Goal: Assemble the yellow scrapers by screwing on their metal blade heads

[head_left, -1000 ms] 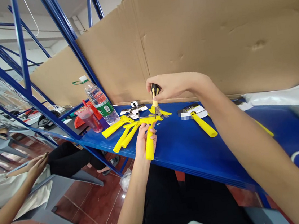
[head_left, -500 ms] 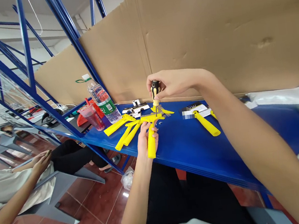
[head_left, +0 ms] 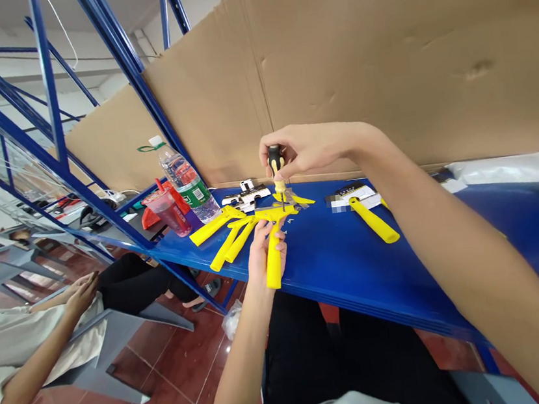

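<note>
My left hand is wrapped round the handle of a yellow T-shaped scraper, its head at the top and the handle angled down towards me. Above it, my right hand grips a short screwdriver with a black and cream handle. The screwdriver stands upright, its shaft meeting the scraper's head; the exact tip is too small to make out. A few small screws lie on the blue table just right of the head. More yellow scrapers lie to the left of my left hand.
Another yellow scraper lies right, beside black-and-white cards. A water bottle and a red drink cup stand at the left. Cardboard walls the back of the blue table. A seated person is at left.
The view has shifted slightly. Both hands keep their hold, and the screwdriver stays on the scraper's head, with my right hand a little further left.
</note>
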Action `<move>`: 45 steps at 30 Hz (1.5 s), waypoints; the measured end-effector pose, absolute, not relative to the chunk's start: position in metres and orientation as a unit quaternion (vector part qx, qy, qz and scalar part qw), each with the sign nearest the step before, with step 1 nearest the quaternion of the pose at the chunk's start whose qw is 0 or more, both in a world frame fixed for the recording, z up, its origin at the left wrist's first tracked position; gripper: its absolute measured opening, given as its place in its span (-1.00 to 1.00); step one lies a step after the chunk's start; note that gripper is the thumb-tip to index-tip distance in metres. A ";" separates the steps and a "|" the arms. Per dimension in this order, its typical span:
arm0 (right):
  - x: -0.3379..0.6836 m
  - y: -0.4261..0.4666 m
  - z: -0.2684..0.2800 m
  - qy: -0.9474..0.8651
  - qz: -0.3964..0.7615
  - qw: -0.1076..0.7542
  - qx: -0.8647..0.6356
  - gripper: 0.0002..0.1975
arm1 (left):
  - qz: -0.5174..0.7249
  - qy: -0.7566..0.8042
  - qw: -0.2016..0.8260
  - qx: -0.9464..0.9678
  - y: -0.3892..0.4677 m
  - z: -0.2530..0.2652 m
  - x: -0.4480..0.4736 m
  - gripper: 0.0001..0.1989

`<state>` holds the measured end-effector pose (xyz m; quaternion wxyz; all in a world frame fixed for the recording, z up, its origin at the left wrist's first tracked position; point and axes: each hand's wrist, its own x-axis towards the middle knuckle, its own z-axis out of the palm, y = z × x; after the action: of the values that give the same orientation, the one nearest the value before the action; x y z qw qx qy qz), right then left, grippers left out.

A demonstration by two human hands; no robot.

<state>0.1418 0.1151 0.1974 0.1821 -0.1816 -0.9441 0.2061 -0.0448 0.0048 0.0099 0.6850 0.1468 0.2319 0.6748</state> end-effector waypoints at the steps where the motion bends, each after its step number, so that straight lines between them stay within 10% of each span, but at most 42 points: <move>1: 0.141 0.115 0.198 -0.944 0.201 0.190 -0.178 -0.60 | 0.675 0.233 0.685 0.145 0.005 0.010 -0.044 -0.72; 45: 0.143 0.108 0.200 -0.941 0.076 0.182 -0.275 -0.60 | 0.677 0.254 0.675 0.148 0.007 0.014 -0.042 -0.68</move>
<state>0.1429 0.1076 0.2000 0.1816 -0.2750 -0.9410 0.0765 -0.0420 0.0072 0.0135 0.6754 0.1480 0.2536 0.6765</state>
